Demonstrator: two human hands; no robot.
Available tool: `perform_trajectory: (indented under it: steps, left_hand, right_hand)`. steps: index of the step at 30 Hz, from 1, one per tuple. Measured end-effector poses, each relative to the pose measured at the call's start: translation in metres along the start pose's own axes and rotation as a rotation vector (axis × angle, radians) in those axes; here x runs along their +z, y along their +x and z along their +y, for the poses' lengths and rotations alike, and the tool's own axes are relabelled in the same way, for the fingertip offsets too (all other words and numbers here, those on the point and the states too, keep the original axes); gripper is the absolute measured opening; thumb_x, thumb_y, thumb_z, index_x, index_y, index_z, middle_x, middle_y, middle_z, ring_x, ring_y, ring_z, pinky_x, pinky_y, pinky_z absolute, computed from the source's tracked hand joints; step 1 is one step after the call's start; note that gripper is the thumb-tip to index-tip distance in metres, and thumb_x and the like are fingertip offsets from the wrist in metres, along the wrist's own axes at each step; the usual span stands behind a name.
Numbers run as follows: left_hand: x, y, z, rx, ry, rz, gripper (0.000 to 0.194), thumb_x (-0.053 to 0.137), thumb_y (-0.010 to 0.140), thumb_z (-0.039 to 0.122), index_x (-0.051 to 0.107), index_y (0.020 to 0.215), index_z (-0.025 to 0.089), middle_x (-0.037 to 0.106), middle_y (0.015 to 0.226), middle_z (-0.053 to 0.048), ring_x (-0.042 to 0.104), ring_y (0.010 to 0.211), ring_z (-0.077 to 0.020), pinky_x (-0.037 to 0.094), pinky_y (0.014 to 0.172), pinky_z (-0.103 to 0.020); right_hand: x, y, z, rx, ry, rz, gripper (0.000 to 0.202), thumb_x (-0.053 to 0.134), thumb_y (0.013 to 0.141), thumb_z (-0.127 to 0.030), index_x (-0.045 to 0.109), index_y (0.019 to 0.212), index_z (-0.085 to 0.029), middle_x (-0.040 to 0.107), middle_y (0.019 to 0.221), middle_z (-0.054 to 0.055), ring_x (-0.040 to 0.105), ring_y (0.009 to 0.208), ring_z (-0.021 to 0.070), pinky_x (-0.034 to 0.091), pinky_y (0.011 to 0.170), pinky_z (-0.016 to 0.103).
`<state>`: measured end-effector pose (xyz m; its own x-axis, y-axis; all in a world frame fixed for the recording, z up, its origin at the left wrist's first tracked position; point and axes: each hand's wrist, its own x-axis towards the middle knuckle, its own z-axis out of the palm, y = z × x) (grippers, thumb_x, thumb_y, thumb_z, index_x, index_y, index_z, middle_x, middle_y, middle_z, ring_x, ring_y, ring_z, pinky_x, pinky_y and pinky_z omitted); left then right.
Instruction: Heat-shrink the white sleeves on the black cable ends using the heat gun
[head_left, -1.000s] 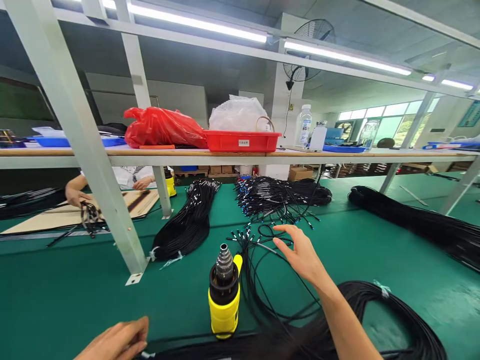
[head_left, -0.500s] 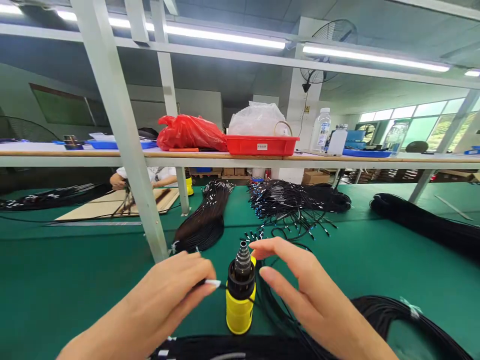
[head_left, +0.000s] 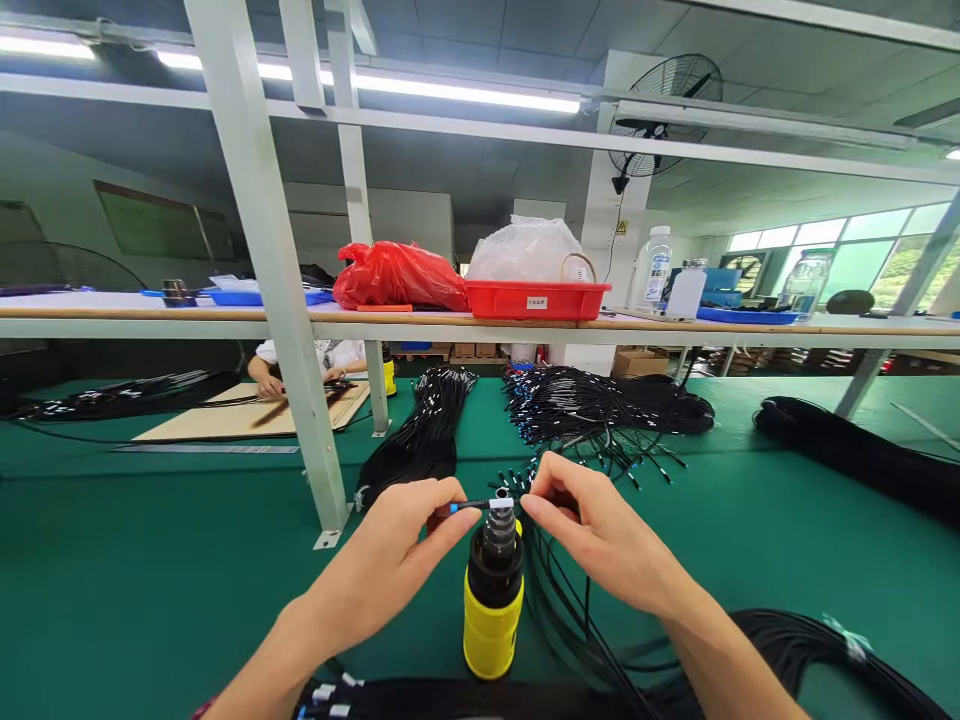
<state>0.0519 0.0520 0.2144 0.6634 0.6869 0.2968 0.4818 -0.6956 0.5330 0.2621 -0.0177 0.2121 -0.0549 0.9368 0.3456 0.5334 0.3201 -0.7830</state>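
A yellow and black heat gun [head_left: 492,622] stands upright on the green table with its stepped metal nozzle pointing up. Across the nozzle's mouth runs a thin black cable [head_left: 477,505] with a blue tip and a white sleeve [head_left: 501,503]. My left hand [head_left: 390,548] pinches the cable near the blue tip, left of the nozzle. On the other side, the fingers of my right hand [head_left: 600,535] are closed on the same cable just right of the sleeve. Whether the sleeve touches the nozzle, I cannot tell.
Black cable bundles lie in front [head_left: 450,698], at right [head_left: 795,640] and farther back [head_left: 420,430]. A white post [head_left: 289,300] rises at left. The shelf holds a red tray [head_left: 536,300] and bottles [head_left: 658,265]. Behind the post, another person's hands [head_left: 266,378] work over a board.
Both hands have come together over the nozzle. My right hand, open before, has closed on the cable. The left has carried the white sleeve up from beside the heat gun. The view has shifted slightly.
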Motion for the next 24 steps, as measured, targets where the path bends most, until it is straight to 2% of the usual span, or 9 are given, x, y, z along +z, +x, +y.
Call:
perform_trajectory:
  steps: [3, 7, 11, 24]
  left_hand:
    - [0.003, 0.003, -0.003, -0.040, -0.104, -0.019, 0.042, 0.039, 0.096, 0.050, 0.048, 0.068, 0.020, 0.039, 0.062, 0.006, 0.034, 0.059, -0.0117, 0.026, 0.053, -0.024]
    - [0.008, 0.008, -0.007, -0.081, -0.212, -0.012, 0.047, 0.033, 0.098, 0.050, 0.053, 0.068, 0.019, 0.046, 0.063, 0.005, 0.041, 0.060, -0.0122, 0.031, 0.056, -0.024]
    - [0.012, 0.012, -0.009, -0.109, -0.267, 0.022, 0.048, 0.036, 0.096, 0.051, 0.053, 0.066, 0.018, 0.046, 0.061, 0.005, 0.042, 0.060, -0.0123, 0.031, 0.057, -0.024]
    - [0.018, 0.022, -0.012, -0.136, -0.201, 0.054, 0.043, 0.042, 0.093, 0.051, 0.054, 0.068, 0.019, 0.047, 0.061, 0.005, 0.038, 0.058, -0.0120, 0.027, 0.053, -0.025]
  right_hand:
    - [0.002, 0.005, 0.005, 0.014, -0.051, 0.043, 0.022, 0.053, 0.091, -0.029, 0.045, 0.072, -0.020, 0.045, 0.066, -0.006, 0.037, 0.059, 0.0103, 0.029, 0.052, 0.023]
    - [0.005, 0.011, 0.011, 0.033, -0.104, 0.077, 0.025, 0.055, 0.088, -0.030, 0.042, 0.069, -0.021, 0.042, 0.063, -0.007, 0.036, 0.057, 0.0101, 0.027, 0.051, 0.024]
    - [0.008, 0.014, 0.017, 0.023, -0.114, 0.082, 0.024, 0.053, 0.088, -0.031, 0.042, 0.070, -0.021, 0.044, 0.065, -0.006, 0.038, 0.059, 0.0110, 0.030, 0.052, 0.024]
    - [0.010, 0.020, 0.027, 0.041, -0.176, 0.105, 0.022, 0.053, 0.088, -0.031, 0.043, 0.070, -0.022, 0.050, 0.066, -0.005, 0.041, 0.060, 0.0123, 0.032, 0.054, 0.025]
